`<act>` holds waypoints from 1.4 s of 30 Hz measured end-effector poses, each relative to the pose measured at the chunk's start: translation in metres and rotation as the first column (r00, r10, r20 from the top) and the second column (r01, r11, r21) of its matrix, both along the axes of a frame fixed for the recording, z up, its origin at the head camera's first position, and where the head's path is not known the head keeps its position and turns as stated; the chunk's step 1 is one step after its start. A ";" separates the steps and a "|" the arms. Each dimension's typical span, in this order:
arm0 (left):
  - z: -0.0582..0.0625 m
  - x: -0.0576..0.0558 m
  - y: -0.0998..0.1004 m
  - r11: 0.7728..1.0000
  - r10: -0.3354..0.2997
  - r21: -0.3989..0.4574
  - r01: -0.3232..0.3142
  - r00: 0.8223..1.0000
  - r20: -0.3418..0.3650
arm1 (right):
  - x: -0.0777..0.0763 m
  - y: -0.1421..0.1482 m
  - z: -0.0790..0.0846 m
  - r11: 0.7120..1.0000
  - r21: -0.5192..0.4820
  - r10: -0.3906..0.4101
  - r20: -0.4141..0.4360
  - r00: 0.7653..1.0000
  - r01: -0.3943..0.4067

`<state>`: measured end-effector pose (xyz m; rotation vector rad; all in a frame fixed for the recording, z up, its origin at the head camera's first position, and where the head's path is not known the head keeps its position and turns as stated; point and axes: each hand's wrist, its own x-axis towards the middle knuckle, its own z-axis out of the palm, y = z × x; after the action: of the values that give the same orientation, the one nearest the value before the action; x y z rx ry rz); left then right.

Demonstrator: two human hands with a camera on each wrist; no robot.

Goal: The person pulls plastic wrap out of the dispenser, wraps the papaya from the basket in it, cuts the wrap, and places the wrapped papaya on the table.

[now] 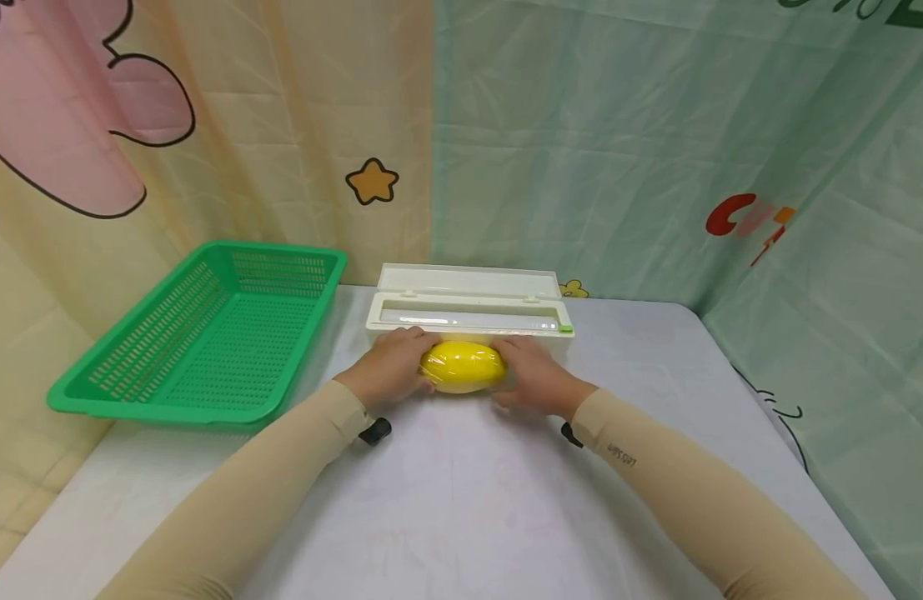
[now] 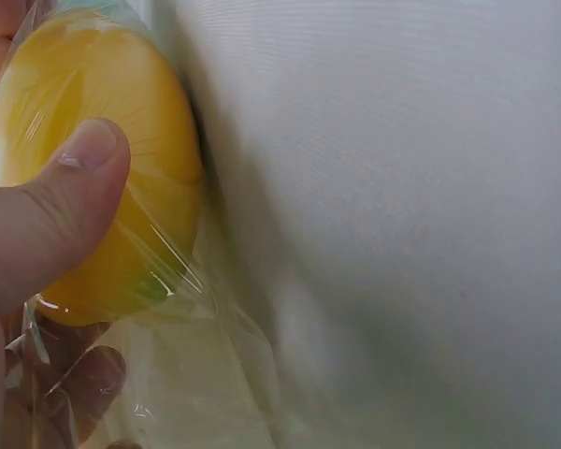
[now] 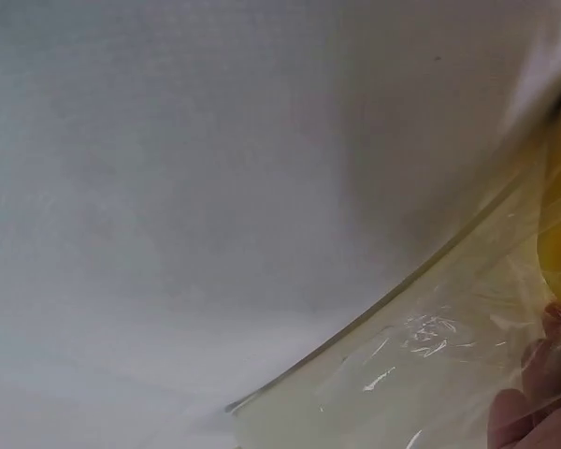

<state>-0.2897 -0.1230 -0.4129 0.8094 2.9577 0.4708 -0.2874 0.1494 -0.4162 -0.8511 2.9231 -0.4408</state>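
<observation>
Yellow fruit (image 1: 464, 365), mid-frame: being clamped by left hand (image 1: 392, 367), right hand (image 1: 538, 379); seemingly being wrapped, next needing cling film (image 3: 383, 379) tucked.

Beige sleeves (image 1: 679, 492), dark lettering (image 1: 622, 455), black wrist pieces (image 1: 375, 431)

Left hand (image 2: 33, 238) gripping yellow fruit (image 2: 157, 173), clear film (image 2: 196, 365) around it, white surface (image 2: 402, 206) behind

A green basket (image 1: 232, 350) sits left; patterned curtains (image 1: 574, 167) hang behind the white table (image 1: 461, 517).
</observation>
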 end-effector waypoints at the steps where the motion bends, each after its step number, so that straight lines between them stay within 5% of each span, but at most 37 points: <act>1: 0.000 -0.001 0.000 1.000 -0.001 -0.001 0.001 1.000 0.001 | 0.001 0.000 -0.001 1.000 0.018 -0.014 -0.013 1.000 0.014; 8: -0.004 -0.004 -0.004 1.000 -0.015 0.015 0.015 1.000 -0.011 | 0.002 -0.001 -0.004 0.994 0.095 -0.036 -0.212 0.977 0.057; 11: -0.006 -0.004 -0.005 0.999 -0.012 0.048 0.012 1.000 -0.009 | 0.000 -0.002 -0.004 0.994 0.097 -0.034 -0.233 0.972 0.058; 19: -0.006 -0.004 -0.009 0.993 0.028 0.110 -0.031 0.999 0.023 | -0.003 0.000 -0.003 0.993 0.098 -0.041 -0.175 0.984 0.059; 42: -0.001 -0.008 -0.015 0.995 -0.068 0.077 0.064 0.996 0.052 | -0.006 0.006 0.002 0.986 0.164 0.036 -0.127 0.991 -0.015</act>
<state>-0.2981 -0.1377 -0.4138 0.8838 2.8691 0.5935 -0.2938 0.1554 -0.4145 -0.9263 3.0085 -0.1464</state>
